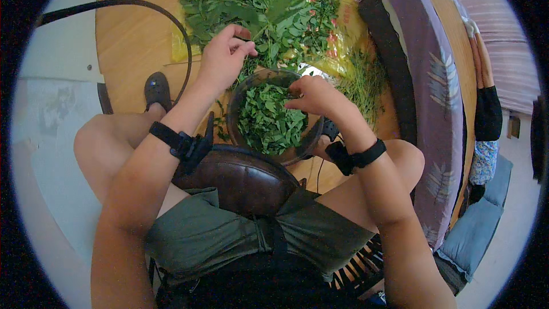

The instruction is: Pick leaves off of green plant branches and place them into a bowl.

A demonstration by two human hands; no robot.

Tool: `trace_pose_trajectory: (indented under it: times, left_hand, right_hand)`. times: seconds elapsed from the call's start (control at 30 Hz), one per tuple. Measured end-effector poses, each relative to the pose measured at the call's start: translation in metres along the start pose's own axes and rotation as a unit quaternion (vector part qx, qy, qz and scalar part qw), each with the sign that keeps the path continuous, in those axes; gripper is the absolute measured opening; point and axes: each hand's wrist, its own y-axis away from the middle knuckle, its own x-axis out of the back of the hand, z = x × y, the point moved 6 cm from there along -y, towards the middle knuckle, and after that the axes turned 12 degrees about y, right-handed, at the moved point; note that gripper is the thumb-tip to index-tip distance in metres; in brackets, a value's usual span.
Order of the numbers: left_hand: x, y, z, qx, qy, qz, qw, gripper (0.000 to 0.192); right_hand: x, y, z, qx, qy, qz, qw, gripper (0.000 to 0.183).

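My left hand (227, 58) is raised left of the bowl, its fingers closed at the lower stem of a leafy green sprig (279, 2), blurred above the pile. My right hand (315, 94) hovers over the right side of a see-through round bowl (233, 126), fingers slightly apart, with nothing visible between them. Loose green leaves (272, 120) fill much of the bowl's bottom. Behind it, a large heap of leafy green stems (214, 4) lies on a yellow plastic bag (349, 13) with red marks. Thin, mostly bare stems (364, 81) are gathered on the right.
A brown padded cushion (240, 182) sits between my knees, against the bowl. A black curved bar or cable (171, 13) arches at left. A bed or padded bench with purple fabric (429, 73) borders the right side. Another person's legs (482, 64) show beyond it.
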Motion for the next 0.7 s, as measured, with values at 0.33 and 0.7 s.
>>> trace_pose_trajectory:
  times: [0.33,0.7]
  left_hand:
    - [-0.005,0.009,0.002,0.061,0.016,-0.026,0.998,0.024]
    - [-0.014,0.013,-0.003,0.056,-0.009,-0.077,0.995,0.018]
  right_hand:
    - [0.048,0.009,-0.055,0.144,-0.260,0.074,0.952,0.028]
    - [0.068,0.007,-0.026,0.024,-0.066,0.451,0.890,0.021]
